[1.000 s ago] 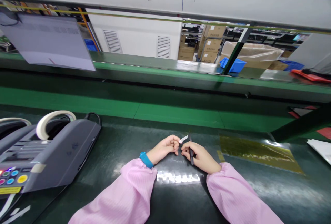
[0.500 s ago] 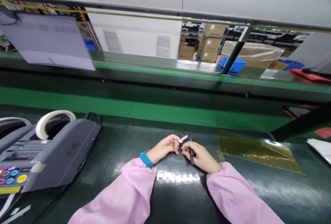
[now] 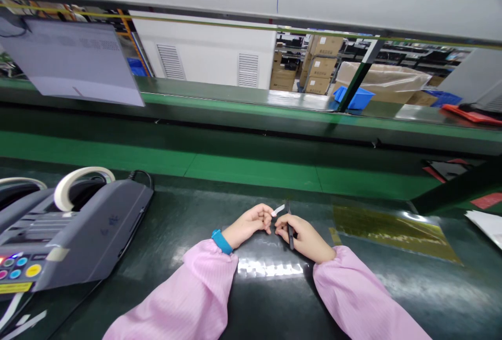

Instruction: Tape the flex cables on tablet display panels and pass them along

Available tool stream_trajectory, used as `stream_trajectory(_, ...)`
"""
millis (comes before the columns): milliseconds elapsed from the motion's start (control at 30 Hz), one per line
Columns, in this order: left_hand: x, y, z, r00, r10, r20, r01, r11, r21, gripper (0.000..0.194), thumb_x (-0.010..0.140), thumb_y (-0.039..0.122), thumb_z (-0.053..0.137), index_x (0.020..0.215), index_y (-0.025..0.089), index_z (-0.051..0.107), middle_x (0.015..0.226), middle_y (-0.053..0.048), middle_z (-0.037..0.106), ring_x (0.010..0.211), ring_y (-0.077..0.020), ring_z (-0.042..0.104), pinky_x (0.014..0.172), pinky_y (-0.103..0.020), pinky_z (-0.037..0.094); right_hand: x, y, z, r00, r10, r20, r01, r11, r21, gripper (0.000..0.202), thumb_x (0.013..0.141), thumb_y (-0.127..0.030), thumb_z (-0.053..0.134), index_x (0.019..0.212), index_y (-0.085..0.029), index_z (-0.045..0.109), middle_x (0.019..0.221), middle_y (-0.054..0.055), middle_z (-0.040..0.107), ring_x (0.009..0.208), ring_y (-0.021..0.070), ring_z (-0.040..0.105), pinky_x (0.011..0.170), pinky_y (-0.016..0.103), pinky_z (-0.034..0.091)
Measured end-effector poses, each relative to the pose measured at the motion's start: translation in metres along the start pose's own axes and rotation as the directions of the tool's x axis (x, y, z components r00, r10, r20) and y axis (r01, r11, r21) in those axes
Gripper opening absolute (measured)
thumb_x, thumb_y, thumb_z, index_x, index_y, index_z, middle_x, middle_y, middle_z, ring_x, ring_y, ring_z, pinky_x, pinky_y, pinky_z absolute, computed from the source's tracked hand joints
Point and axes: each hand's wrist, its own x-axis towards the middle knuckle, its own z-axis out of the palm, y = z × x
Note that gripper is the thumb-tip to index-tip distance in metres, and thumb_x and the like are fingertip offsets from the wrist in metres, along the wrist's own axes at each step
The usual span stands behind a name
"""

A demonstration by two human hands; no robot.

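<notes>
My left hand (image 3: pixel 251 225), with a blue band at the wrist, pinches a small white strip (image 3: pixel 278 210) between its fingertips. Just to the right, my right hand (image 3: pixel 300 234) is closed around a thin dark tool (image 3: pixel 291 235), whose narrow end points away from me. The fingertips of both hands are close together but apart, above the dark green table (image 3: pixel 188 225). The strip's free end lies near the tool's far end; whether they touch I cannot tell.
A grey tape machine (image 3: pixel 98 230) with a white tape roll (image 3: pixel 65 191) stands at the left. Cut white strips (image 3: pixel 29 324) lie before it. A yellowish film sheet (image 3: pixel 396 233) lies to the right, with white paper (image 3: pixel 486 227) beyond. A dark green post (image 3: pixel 458 185) rises at the right.
</notes>
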Motion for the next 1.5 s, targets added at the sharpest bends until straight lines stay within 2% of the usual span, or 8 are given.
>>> stream_trajectory(533, 0.0002, -0.0012, -0.0014, 1.000, -0.011, -0.003, 0.011, 1.000, 0.010, 0.029, 0.068, 0.016, 0.067, 0.097, 0.017, 0.062, 0.070, 0.006, 0.057, 0.067, -0.0125, 0.058, 0.073, -0.028, 0.044, -0.0003, -0.0002, 0.0002, 1.000, 0.003, -0.003, -0.003, 1.000, -0.010, 0.011, 0.097, -0.024, 0.061, 0.106, -0.025, 0.066, 0.093, 0.004, 0.072, 0.084, 0.0191, 0.068, 0.078, 0.030, 0.053)
stream_trajectory(933, -0.0008, -0.0039, -0.0029, 0.999, -0.032, -0.020, 0.033, 0.999, 0.031, 0.019, 0.069, 0.018, 0.067, 0.085, 0.019, 0.056, 0.069, 0.005, 0.059, 0.068, -0.0124, 0.058, 0.073, -0.027, 0.043, -0.0008, -0.0006, 0.0001, 1.000, -0.012, -0.002, 0.012, 1.000, -0.011, 0.009, 0.096, -0.021, 0.061, 0.103, -0.025, 0.066, 0.095, 0.004, 0.073, 0.085, 0.0192, 0.067, 0.079, 0.030, 0.051)
stream_trajectory(1233, -0.0020, -0.0015, -0.0024, 1.000, -0.025, 0.003, 0.025, 0.998, 0.052, 0.017, 0.061, 0.015, 0.061, 0.075, 0.020, 0.053, 0.073, 0.003, 0.059, 0.073, -0.0151, 0.056, 0.076, -0.029, 0.042, -0.0009, -0.0024, -0.0018, 1.000, 0.012, 0.025, -0.012, 1.000, 0.000, 0.015, 0.093, -0.016, 0.059, 0.103, -0.024, 0.065, 0.093, 0.004, 0.072, 0.086, 0.0190, 0.066, 0.077, 0.029, 0.050)
stream_trajectory(1500, -0.0012, 0.0046, 0.0008, 0.999, -0.004, 0.033, 0.002, 0.997, 0.072, 0.019, 0.051, 0.015, 0.053, 0.069, 0.020, 0.051, 0.073, 0.002, 0.051, 0.074, -0.0157, 0.049, 0.075, -0.029, 0.040, -0.0007, -0.0048, -0.0027, 0.999, 0.036, 0.033, -0.036, 0.999, 0.018, 0.013, 0.093, -0.019, 0.060, 0.103, -0.024, 0.066, 0.094, 0.004, 0.072, 0.086, 0.0196, 0.066, 0.080, 0.032, 0.052)
